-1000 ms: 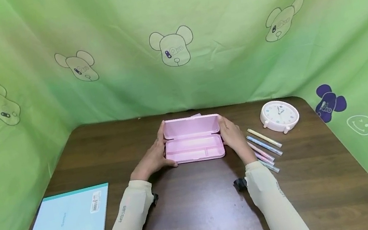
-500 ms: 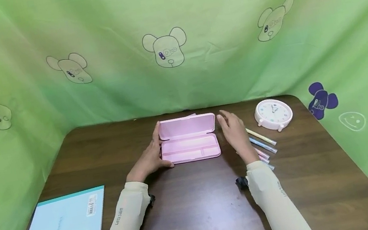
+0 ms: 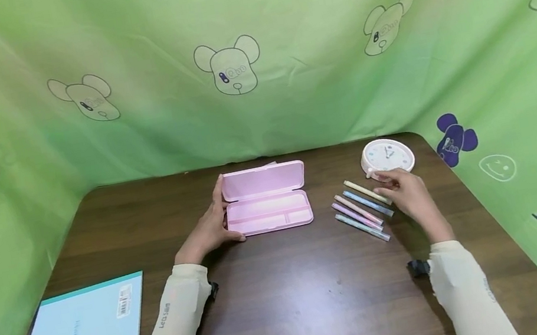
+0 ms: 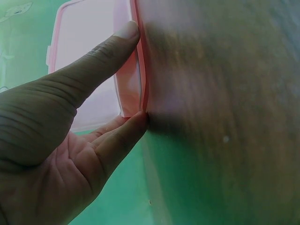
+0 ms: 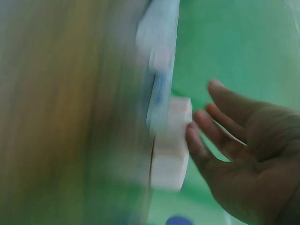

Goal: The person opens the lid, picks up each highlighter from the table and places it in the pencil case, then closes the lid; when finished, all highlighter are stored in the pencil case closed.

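Observation:
A pink pencil case (image 3: pixel 267 206) lies with its lid (image 3: pixel 263 181) raised, and no items show in its compartments. My left hand (image 3: pixel 208 229) holds its left end, thumb at the front corner and fingers along the side; the left wrist view shows the thumb (image 4: pixel 108 49) on the case's edge. Over the right ends of several pastel pens (image 3: pixel 361 212) hovers my right hand (image 3: pixel 410 196), fingers loosely bent, holding nothing. In the blurred right wrist view its fingers are apart, beside the pens (image 5: pixel 159 79) and the white clock (image 5: pixel 169 164).
A round white alarm clock (image 3: pixel 388 156) stands at the back right, just beyond my right fingers. At the front left lies a light blue notebook (image 3: pixel 81 330). Green printed cloth (image 3: pixel 144 135) hangs behind and beside the brown table (image 3: pixel 297 300).
My right hand has left the pencil case's right end and moved right, over the pens. My left hand stays at the case's left end. The head view has shifted slightly right.

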